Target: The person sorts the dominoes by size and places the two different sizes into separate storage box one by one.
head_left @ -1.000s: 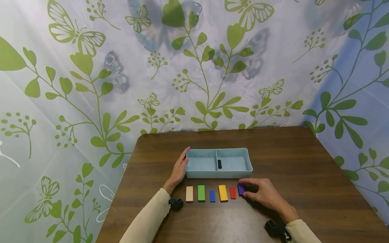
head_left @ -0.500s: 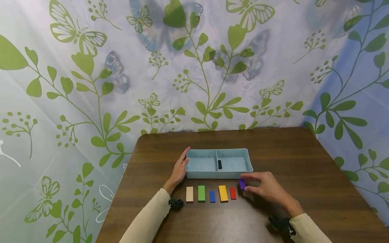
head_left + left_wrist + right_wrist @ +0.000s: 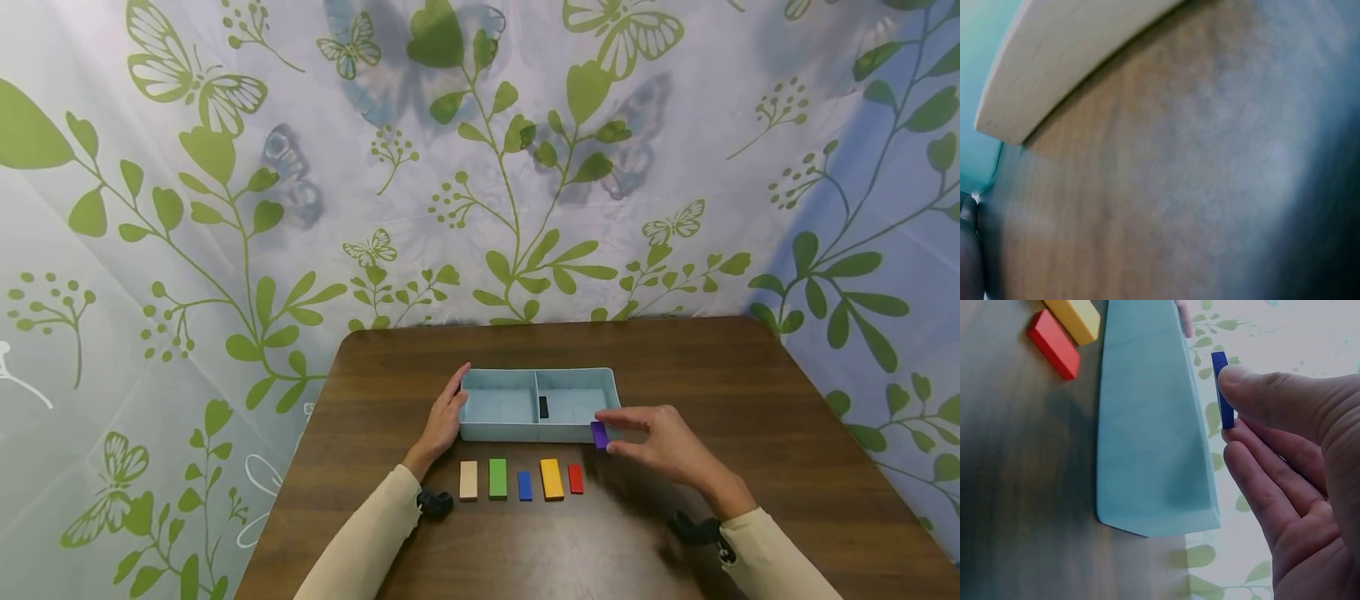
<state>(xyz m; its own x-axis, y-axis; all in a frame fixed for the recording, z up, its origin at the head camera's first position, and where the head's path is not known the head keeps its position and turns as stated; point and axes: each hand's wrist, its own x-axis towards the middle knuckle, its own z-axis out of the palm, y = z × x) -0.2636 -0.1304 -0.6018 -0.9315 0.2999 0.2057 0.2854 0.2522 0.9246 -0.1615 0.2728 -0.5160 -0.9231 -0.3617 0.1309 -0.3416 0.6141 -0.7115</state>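
Observation:
Between thumb and fingers, my right hand (image 3: 663,443) pinches a purple block (image 3: 599,435) at the front right edge of a light blue two-compartment tray (image 3: 498,432). In the right wrist view the block (image 3: 1223,390) is held on edge by the hand (image 3: 1297,469), above the level of the tray wall (image 3: 1154,425). My left hand (image 3: 441,423) rests with extended fingers against the tray's left end. A small black piece (image 3: 543,407) lies in the right compartment, beside the divider.
In front of the tray lie a beige block (image 3: 468,481), a green block (image 3: 498,479), a blue block (image 3: 525,486), a yellow block (image 3: 552,479) and a red block (image 3: 575,479). A patterned curtain hangs behind the wooden table (image 3: 705,367).
My right hand has carried the purple block away from the right end of the row, up and forward to the tray's front edge. My left hand stays at the tray.

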